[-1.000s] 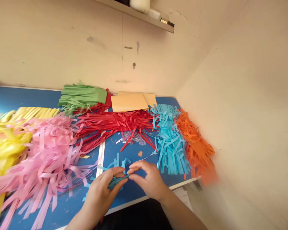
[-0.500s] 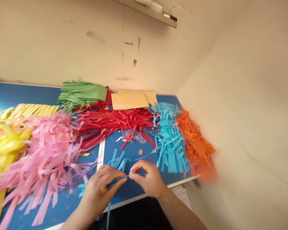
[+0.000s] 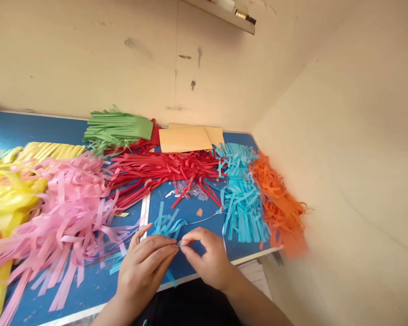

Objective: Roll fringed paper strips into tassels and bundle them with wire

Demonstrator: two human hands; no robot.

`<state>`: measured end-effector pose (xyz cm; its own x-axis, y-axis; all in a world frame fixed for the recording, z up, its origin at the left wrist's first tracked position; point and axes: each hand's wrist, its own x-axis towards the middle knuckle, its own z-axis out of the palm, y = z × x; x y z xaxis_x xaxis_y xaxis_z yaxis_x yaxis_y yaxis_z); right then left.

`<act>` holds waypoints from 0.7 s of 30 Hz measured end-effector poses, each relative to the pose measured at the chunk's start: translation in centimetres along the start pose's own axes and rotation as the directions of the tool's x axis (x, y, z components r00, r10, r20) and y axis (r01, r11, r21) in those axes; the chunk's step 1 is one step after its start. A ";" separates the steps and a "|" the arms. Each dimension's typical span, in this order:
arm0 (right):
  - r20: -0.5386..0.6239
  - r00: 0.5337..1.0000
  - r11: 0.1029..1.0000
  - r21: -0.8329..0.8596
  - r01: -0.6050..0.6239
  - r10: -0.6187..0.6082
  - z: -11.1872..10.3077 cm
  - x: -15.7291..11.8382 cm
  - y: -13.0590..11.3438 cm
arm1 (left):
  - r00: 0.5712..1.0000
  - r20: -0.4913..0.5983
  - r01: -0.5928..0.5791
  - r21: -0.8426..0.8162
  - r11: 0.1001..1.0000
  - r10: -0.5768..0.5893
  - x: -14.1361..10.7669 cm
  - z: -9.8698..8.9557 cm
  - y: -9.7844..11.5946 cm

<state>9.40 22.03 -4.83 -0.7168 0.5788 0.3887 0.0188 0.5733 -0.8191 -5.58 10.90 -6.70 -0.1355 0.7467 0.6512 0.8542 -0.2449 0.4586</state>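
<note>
Near the table's front edge, my left hand (image 3: 148, 262) is closed, its fingertips pinching a blue fringed paper strip that mostly hides under the palm. My right hand (image 3: 207, 253) meets it fingertip to fingertip, thumb and forefinger pinched on the end of that same strip. Just beyond the hands lie loose blue paper fringes (image 3: 168, 222). A thin white string (image 3: 204, 220) runs from them rightward to a pile of light-blue fringed paper (image 3: 243, 203).
Pink fringe (image 3: 75, 194) and yellow fringe (image 3: 12, 194) cover the left. Red fringe (image 3: 170, 168), green fringe (image 3: 122, 127) and tan paper sheets (image 3: 185, 140) lie toward the wall. Orange fringe (image 3: 277, 194) hangs at the right edge. Small clear plastic pieces (image 3: 192, 190) lie mid-table.
My left hand has rolled palm-down over the strip, its little finger lifted, covering more of it. My right hand stays pinched in nearly the same place. The view has shifted slightly.
</note>
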 end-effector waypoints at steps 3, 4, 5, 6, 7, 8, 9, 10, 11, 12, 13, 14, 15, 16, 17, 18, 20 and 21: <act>-0.007 1.000 1.000 -0.017 0.007 -0.007 0.1 -0.1 0.1 | 1.000 0.002 -0.011 -0.007 1.000 0.011 -0.1 0.2 -0.1; -0.009 1.000 1.000 -0.022 0.013 -0.013 0.2 -0.1 0.2 | 1.000 0.012 -0.009 -0.009 1.000 0.009 -0.2 0.2 -0.1; -0.011 1.000 0.999 -0.031 0.018 -0.019 0.3 -0.1 0.2 | 1.000 0.022 0.000 -0.009 1.000 0.000 -0.3 0.3 -0.1; -0.014 1.000 0.999 -0.047 0.027 -0.028 0.4 -0.2 0.3 | 0.999 0.034 0.014 -0.010 1.000 -0.014 -0.4 0.4 -0.1; -0.018 0.999 0.997 -0.070 0.042 -0.043 0.6 -0.2 0.3 | 0.999 0.042 0.034 -0.010 0.999 -0.033 -0.5 0.5 -0.1; -0.018 0.997 0.993 -0.099 0.067 -0.069 0.8 -0.2 0.3 | 0.998 0.044 0.054 -0.009 0.998 -0.054 -0.6 0.6 -0.1; -0.015 0.995 0.987 -0.128 0.096 -0.099 1.1 -0.2 0.3 | 0.996 0.041 0.076 -0.007 0.997 -0.076 -0.7 0.7 -0.1; -0.012 0.992 0.980 -0.152 0.125 -0.128 1.4 -0.2 0.2 | 0.995 0.033 0.093 -0.002 0.996 -0.093 -0.9 0.8 0.0; -0.007 0.988 0.974 -0.169 0.150 -0.153 1.6 -0.2 0.1 | 0.994 0.021 0.106 0.006 0.994 -0.106 -1.0 0.9 0.1; -0.002 0.985 0.970 -0.177 0.169 -0.172 1.8 -0.1 0.0 | 0.993 0.009 0.118 0.019 0.993 -0.118 -1.1 0.9 0.2; 0.006 0.983 0.967 -0.178 0.180 -0.182 2.0 -0.1 -0.1 | 0.992 0.000 0.129 0.035 0.991 -0.129 -1.1 0.9 0.3; 0.018 0.983 0.968 -0.173 0.184 -0.184 2.0 0.0 -0.2 | 0.990 -0.004 0.142 0.049 0.989 -0.142 -1.2 0.8 0.4; 0.032 0.984 0.971 -0.158 0.180 -0.177 1.9 0.0 -0.2 | 0.987 0.001 0.159 0.054 0.986 -0.159 -1.3 0.5 0.4; 0.041 0.987 0.978 -0.133 0.160 -0.156 1.7 0.1 0.0 | 0.982 0.005 0.186 0.048 0.981 -0.186 -1.5 0.1 0.5; 0.039 0.993 0.988 -0.103 0.118 -0.115 1.4 0.2 0.3 | 0.973 0.003 0.231 0.028 0.972 -0.232 -1.6 -0.4 0.4; 0.023 0.998 0.995 -0.081 0.060 -0.058 1.0 0.3 0.8 | 0.951 -0.010 0.310 -0.011 0.951 -0.310 -1.8 -1.2 0.3; -0.007 0.998 0.991 -0.109 -0.071 0.070 0.1 0.5 2.3 | 0.814 -0.105 0.558 -0.134 0.819 -0.571 -2.3 -3.0 -0.2; 0.002 0.992 0.977 -0.172 -0.124 0.126 -0.3 0.5 3.2 | 0.686 -0.168 0.673 -0.224 0.705 -0.708 -2.4 -3.9 -0.5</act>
<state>9.25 24.35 -7.16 -0.7101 0.6453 0.2816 0.2267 0.5882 -0.7763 -7.66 6.82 -6.14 -0.7819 0.5820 0.2235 0.3987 0.1912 0.8970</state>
